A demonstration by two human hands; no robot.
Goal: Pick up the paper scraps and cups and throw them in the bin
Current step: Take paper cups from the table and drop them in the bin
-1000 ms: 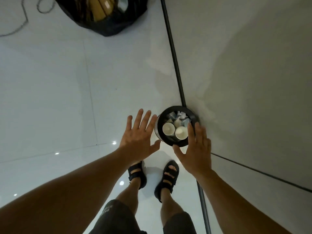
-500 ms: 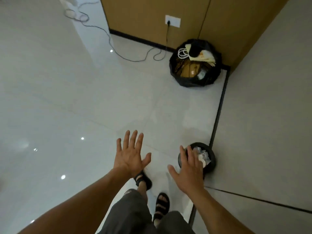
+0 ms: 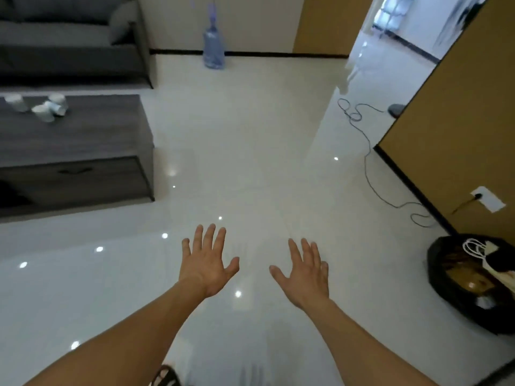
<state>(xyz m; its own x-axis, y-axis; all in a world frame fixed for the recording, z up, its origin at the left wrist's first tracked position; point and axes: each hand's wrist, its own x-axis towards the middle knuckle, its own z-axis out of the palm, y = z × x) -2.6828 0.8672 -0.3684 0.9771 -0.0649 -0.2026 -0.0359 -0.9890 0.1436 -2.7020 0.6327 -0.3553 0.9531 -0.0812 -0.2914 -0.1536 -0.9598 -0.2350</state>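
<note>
View has swung toward the cups (image 3: pixel 49 108); left hand (image 3: pixel 207 265), right hand (image 3: pixel 305 274) stay spread (empty).

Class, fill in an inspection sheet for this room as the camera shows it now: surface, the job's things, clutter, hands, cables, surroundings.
Surface: glossy pale tiled floor, with spots of reflected light.
Job's things: three white cups on the dark low table at left; too blurred to make out paper scraps; no small bin in view.
Clutter: open black bag by the right wall, with brown and white items inside.
Hands: left hand and right hand both open, fingers spread, holding nothing.
Cables: one cable loops over the floor near the wall socket.
Surroundings: grey sofa behind the table; water bottle at the far wall.
</note>
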